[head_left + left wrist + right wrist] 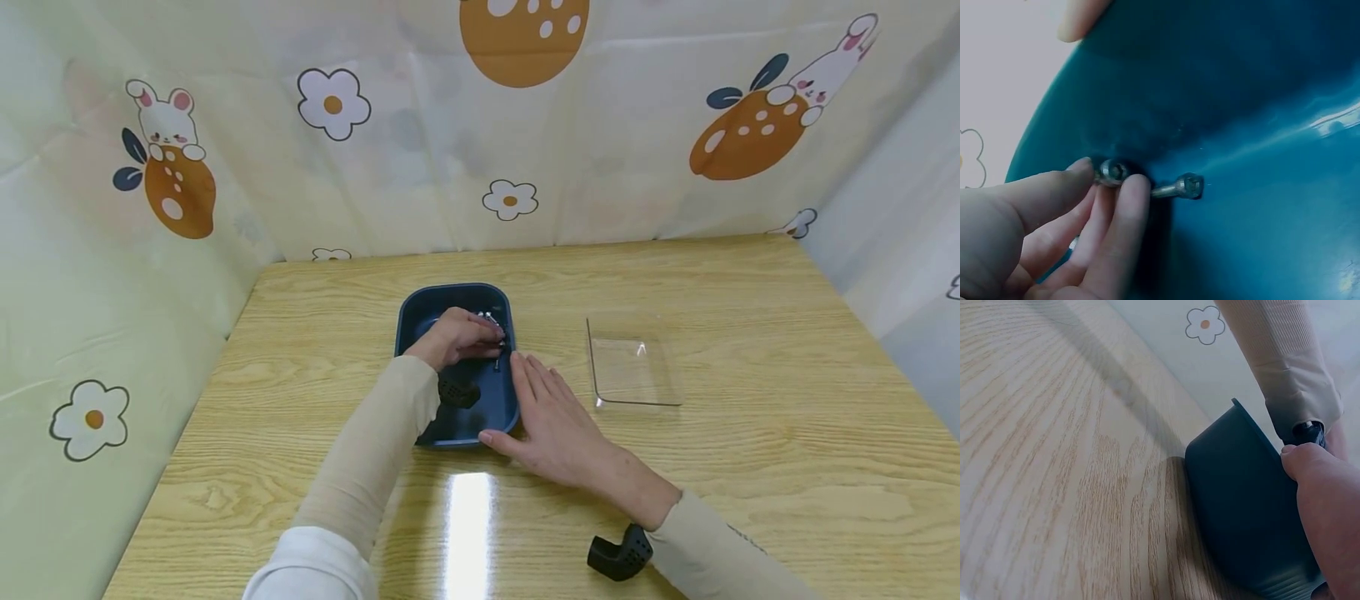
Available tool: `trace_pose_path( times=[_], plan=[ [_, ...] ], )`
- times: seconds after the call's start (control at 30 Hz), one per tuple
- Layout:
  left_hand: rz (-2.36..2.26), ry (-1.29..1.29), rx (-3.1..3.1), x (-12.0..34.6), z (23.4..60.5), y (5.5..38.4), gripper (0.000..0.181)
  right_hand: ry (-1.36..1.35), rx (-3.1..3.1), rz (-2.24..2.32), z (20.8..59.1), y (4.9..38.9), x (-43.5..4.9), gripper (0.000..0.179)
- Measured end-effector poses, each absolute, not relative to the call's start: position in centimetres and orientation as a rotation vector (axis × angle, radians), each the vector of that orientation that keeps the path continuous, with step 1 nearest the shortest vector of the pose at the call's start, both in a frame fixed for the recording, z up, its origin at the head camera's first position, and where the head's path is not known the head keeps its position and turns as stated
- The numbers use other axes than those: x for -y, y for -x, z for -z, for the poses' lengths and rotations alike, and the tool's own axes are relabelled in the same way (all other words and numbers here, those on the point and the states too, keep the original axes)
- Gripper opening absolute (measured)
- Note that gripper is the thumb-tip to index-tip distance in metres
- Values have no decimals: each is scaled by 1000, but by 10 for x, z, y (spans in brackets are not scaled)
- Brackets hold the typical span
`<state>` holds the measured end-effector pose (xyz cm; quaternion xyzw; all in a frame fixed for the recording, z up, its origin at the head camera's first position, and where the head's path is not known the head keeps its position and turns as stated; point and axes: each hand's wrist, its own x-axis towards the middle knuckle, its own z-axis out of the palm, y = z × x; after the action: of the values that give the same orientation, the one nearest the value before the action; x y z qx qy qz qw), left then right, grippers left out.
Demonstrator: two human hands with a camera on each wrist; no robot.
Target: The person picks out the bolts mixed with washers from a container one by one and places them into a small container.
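A dark blue rectangular tub (491, 417) stands on the table, with several small silver socket-head screws (487, 317) at its far right. My left hand (463, 337) reaches inside it. In the left wrist view, the thumb and a finger pinch a socket-head screw (1112, 171), and a second screw (1186, 187) lies right beside the fingertips. My right hand (558, 429) rests against the tub's near right corner, its fingers fairly straight along the side and the thumb at the front rim. The right wrist view shows that thumb (1310, 462) on the rim.
Right of the tub lies a clear, shallow square plastic tray (633, 367). Black wrist-worn pieces (621, 554) sit at both wrists. A patterned cloth (420, 167) hangs behind the wooden table (750, 375).
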<state>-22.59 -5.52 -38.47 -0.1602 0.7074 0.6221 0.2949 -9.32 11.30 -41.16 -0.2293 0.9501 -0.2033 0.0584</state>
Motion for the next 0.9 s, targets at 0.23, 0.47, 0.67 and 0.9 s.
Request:
trace_pose_path(
  times=[0.23,0.47,0.67,0.9],
  plan=[
    [-1669,413,-1879,54,386,224,20,695,-2878,628,410,92,-114,107],
    [-1705,325,-1841,61,381,222,20,696,-2879,625,409,92,-114,108],
    [-1733,283,-1817,63,370,219,23,691,-2891,608,408,91,-115,109],
    [-1809,239,-1753,62,357,218,28,696,-2911,614,400,91,-124,105]
  ],
)
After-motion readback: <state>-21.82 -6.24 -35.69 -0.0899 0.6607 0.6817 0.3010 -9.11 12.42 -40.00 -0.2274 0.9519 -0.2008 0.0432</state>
